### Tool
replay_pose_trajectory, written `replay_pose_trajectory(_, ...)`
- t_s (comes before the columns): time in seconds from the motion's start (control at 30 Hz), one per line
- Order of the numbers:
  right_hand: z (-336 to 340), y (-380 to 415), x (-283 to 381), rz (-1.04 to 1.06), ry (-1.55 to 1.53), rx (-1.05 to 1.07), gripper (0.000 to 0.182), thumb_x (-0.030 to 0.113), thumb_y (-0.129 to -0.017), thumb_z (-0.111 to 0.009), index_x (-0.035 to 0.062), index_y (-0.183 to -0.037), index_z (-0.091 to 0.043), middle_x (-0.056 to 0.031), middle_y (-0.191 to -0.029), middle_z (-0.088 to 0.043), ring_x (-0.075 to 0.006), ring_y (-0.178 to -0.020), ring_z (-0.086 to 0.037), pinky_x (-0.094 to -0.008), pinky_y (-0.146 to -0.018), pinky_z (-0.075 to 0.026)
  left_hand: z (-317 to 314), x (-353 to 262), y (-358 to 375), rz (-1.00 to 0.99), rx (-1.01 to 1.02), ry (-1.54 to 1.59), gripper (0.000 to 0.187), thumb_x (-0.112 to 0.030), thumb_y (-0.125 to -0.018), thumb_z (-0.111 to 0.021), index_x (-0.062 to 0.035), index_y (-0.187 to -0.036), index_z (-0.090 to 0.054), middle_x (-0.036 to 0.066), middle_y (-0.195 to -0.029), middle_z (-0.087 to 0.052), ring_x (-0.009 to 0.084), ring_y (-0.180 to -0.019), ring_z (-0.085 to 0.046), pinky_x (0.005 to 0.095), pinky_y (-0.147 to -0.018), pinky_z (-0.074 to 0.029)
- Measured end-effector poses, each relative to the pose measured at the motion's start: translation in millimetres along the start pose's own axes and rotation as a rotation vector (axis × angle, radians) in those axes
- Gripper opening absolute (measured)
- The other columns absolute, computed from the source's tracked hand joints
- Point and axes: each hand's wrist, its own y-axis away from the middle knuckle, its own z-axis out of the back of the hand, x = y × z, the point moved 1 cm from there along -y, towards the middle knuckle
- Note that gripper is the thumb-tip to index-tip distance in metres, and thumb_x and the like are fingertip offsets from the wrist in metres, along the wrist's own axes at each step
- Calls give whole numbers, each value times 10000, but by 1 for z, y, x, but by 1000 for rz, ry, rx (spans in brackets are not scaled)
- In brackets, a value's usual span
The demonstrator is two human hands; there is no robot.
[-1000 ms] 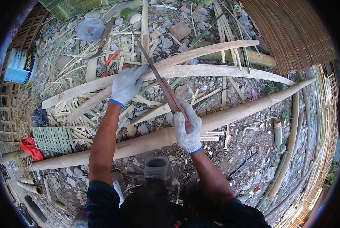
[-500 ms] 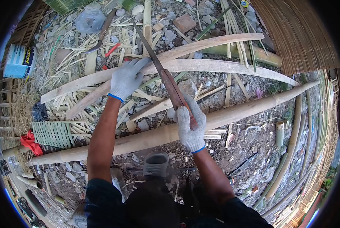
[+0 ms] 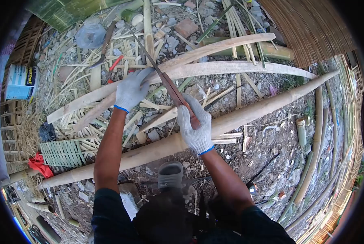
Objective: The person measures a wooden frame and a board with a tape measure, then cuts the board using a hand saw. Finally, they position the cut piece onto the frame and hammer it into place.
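In a white glove with a blue cuff, my right hand [image 3: 195, 124] is wrapped round the reddish wooden handle of a long saw [image 3: 172, 87]. The dark blade points up and left, across two long pale curved wood pieces [image 3: 214, 49]. My left hand [image 3: 132, 90], gloved too, presses on these pieces at the left of the blade. Its fingers reach toward the blade; whether they grip the wood is hard to see. A long thick pole [image 3: 247, 112] runs diagonally beneath my right hand.
A curved blade with a wooden handle [image 3: 107, 38] and a red-handled tool [image 3: 116, 63] lie among wood strips. A paint bucket [image 3: 21, 82] stands at the left, near a woven piece [image 3: 62, 153] and red cloth [image 3: 39, 164]. Bamboo poles [image 3: 312, 175] lie at the right.
My right hand and the saw have moved slightly left and a little down the blade's line is still diagonal. The whole view has shifted a little.
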Motion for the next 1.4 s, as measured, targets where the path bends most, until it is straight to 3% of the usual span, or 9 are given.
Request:
replay_pose_trajectory(0.17, -4, 5, -10, 33, -10, -23, 375, 157, -1055, -657, 7, -1398, -632, -118, -836, -724, -131, -745, -675, -322, -702, -561, 4, -21, -22, 371, 118, 58, 366, -379, -1017, -584, -120, -1253, -687, 184, -1167, -740, 379, -1071, -717, 515, -895, -564)
replay_pose_trajectory(0.3, -2, 7, -23, 28, -17, -20, 373, 144, -1054, -657, 8, -1401, -630, -103, -787, -700, -123, -705, -655, -315, -682, -554, -19, 4, -13, -65, -180, -153, 467, -467, -990, -650, -86, -1259, -676, 179, -1052, -777, 378, -1026, -744, 522, -902, -575)
replay_pose_trajectory(0.4, -2, 14, -28, 23, 41, -5, 407, 166, -1049, -656, 0, -1418, -618, -141, -875, -727, -155, -750, -678, -337, -721, -565, 7, -13, -30, 265, 364, -119, 524, -510, -959, -691, -85, -1267, -670, 189, -1074, -782, 385, -1029, -752, 518, -877, -593)
replay_pose_trajectory(0.53, 15, 31, -22, -44, 104, 63, 480, 238, -1044, -640, -18, -1448, -591, -214, -1132, -762, -264, -958, -757, -370, -862, -584, -7, -5, -28, 239, 305, -146, 579, -595, -960, -675, -106, -1268, -680, 174, -993, -792, 382, -943, -769, 514, -810, -607)
replay_pose_trajectory(0.63, 32, 57, -19, -22, 144, 62, 514, 292, -1041, -641, -19, -1447, -587, -222, -1224, -755, -331, -1088, -769, -389, -932, -584, -5, -6, -27, 249, 271, -138, 586, -615, -963, -659, -112, -1261, -690, 177, -1004, -791, 376, -936, -772, 520, -801, -606)
replay_pose_trajectory(1.0, -10, -2, -8, 36, 57, -22, 405, 169, -1048, -645, -66, -1376, -612, -231, -1037, -768, -227, -910, -762, -351, -805, -580, -4, 1, -35, 228, 261, -172, 496, -562, -964, -667, -147, -1233, -707, 163, -956, -794, 393, -921, -769, 526, -795, -608)
replay_pose_trajectory(1.03, -1, 4, 3, -103, 59, 40, 425, 162, -1038, -653, -65, -1395, -606, -247, -1080, -768, -259, -944, -782, -365, -837, -590, -2, -1, -35, 226, 273, -150, 498, -559, -966, -665, -146, -1241, -705, 167, -959, -793, 393, -925, -768, 527, -798, -608)
replay_pose_trajectory(1.23, 40, 80, -11, 3, 267, 44, 495, 297, -1044, -620, -33, -1414, -613, -266, -1173, -757, -358, -1067, -787, -406, -882, -603, -1, -2, -33, 254, 290, -127, 494, -545, -969, -665, -130, -1235, -700, 194, -969, -785, 392, -949, -764, 542, -819, -601)
replay_pose_trajectory(1.4, 3, 18, -7, 22, 111, -14, 399, 182, -1042, -639, -47, -1370, -636, -234, -1060, -764, -264, -905, -773, -369, -773, -586, -10, 0, -28, 245, 276, -123, 472, -513, -975, -668, -119, -1234, -682, 208, -986, -778, 402, -980, -754, 553, -841, -592)
